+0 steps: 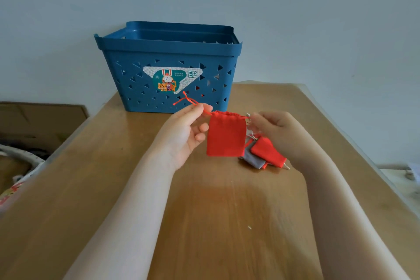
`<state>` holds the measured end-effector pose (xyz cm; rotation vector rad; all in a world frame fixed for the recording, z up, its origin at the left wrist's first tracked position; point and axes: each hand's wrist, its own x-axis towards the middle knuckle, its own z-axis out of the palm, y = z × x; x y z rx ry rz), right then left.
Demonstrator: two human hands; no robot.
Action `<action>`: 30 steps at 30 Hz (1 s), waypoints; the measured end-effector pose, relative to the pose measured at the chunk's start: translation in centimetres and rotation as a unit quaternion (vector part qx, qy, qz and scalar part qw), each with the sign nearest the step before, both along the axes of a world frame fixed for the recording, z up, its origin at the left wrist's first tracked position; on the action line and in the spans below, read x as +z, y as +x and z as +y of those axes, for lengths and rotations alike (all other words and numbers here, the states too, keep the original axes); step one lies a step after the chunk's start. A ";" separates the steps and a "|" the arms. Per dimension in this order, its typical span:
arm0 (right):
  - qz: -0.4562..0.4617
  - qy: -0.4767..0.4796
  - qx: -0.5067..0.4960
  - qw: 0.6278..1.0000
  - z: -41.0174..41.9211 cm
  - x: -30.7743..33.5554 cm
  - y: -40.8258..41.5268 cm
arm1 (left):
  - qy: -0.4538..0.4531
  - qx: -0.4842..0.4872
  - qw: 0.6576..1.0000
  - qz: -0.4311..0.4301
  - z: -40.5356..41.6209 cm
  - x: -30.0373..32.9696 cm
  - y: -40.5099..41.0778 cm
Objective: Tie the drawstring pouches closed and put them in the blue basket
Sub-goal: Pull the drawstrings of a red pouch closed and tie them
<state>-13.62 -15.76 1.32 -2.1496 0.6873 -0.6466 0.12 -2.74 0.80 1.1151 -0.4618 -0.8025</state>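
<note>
Two hands held one red drawstring pouch (226, 135) in the air above the wooden surface (227, 223): the left hand (188, 132) pinched the red cord (188, 101) off its left end, the right hand (276, 128) had its grip closed at the right end of the gathered mouth, though the cord there was hidden. The pouch hung downward, its mouth stretched level between the grips. Straight behind stood the blue basket (168, 52), nearer the left hand. Under the right wrist lay another red pouch (268, 151) overlapping a grey pouch (252, 158), untied as far as could be judged.
</note>
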 end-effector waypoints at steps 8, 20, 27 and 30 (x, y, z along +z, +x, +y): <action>-0.209 0.334 0.002 0.919 0.0 0.1 0.2 | -0.057 0.008 0.990 0.127 1.0 0.1 1.6; -0.262 0.658 -0.057 0.704 -0.4 -3.8 1.9 | -0.052 0.071 0.975 0.202 -0.5 -1.7 0.8; -0.215 0.514 0.028 0.830 0.8 -2.3 2.6 | 0.140 0.048 0.982 -0.119 -0.8 -1.8 -0.3; -0.169 0.387 0.114 0.899 2.2 -0.2 2.0 | 0.194 0.006 0.922 -0.335 -0.8 -1.4 -1.6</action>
